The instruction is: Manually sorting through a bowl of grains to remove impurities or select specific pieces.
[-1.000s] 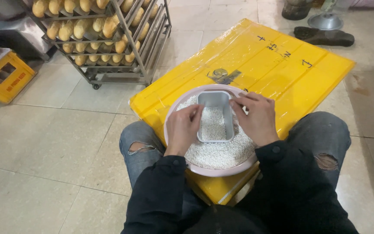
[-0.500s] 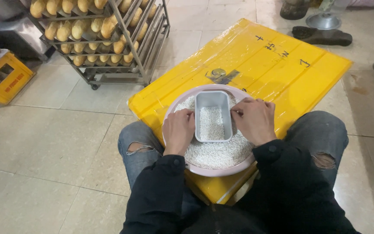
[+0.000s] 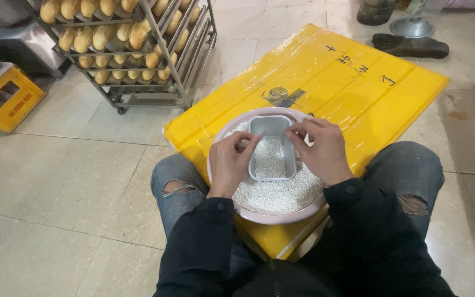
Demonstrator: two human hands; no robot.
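Currently both hands are on a small rectangular metal tin (image 3: 271, 149) that sits in a round pink basin (image 3: 222, 137) full of white grains (image 3: 281, 193). Left hand (image 3: 231, 163) grips the tin's left long edge, fingers curled over the rim. Right hand (image 3: 322, 150) grips the right edge near the far corner, thumb and fingertips pinched on the rim. Hands are apart, one on each side of the tin. The tin is upright, its long axis pointing away from the person, partly filled with the same white grains and bedded in them.

The basin rests on the near corner of a yellow plastic-wrapped table (image 3: 358, 82), just above the person's knees in ripped jeans (image 3: 177, 184). Sleeves are black.

Off to the left, well apart: a wheeled metal rack (image 3: 155, 66) loaded with bread rolls (image 3: 105, 36), and a yellow crate (image 3: 6, 99) on the tiled floor (image 3: 56, 192). Beyond the table: a dark sandal (image 3: 410, 45) and a metal funnel-shaped item (image 3: 412, 26).
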